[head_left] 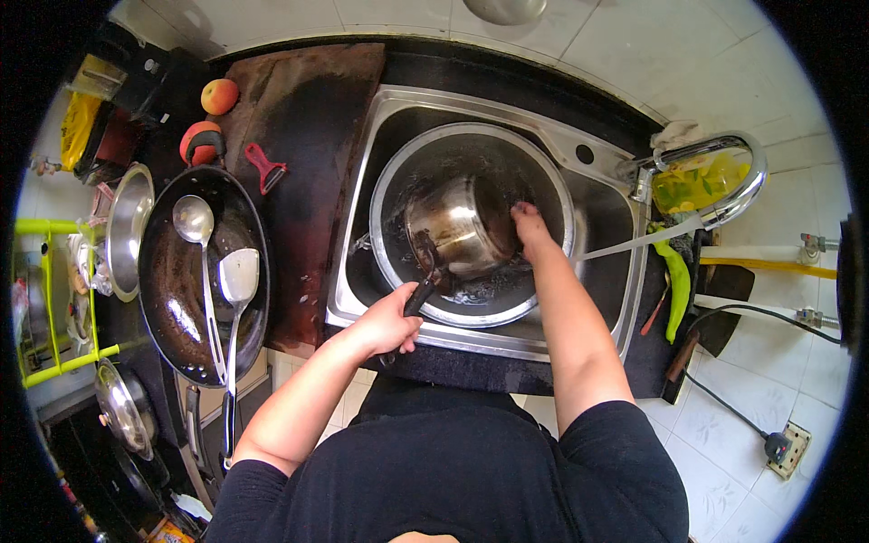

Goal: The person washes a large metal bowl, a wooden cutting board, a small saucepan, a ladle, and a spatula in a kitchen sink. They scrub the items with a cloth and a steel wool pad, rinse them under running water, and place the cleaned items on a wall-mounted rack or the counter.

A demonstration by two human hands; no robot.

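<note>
Pot (453, 222): tilted inside the metal basin (471, 129), centre of the frame.
Left hand (389, 323): I have it closed around the black handle (420, 295), lower middle.
Right hand (531, 226): at the pot's right end; fingers partly hidden, I cannot tell whether they grip.
Handling: I judge it stiff, moderately heavy, slippery wet; best held by handle and rim.

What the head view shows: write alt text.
A metal pot is tilted in a basin inside a sink, a person's left hand gripping its handle, right hand at its right edge. A frying pan sits to the left.
</note>
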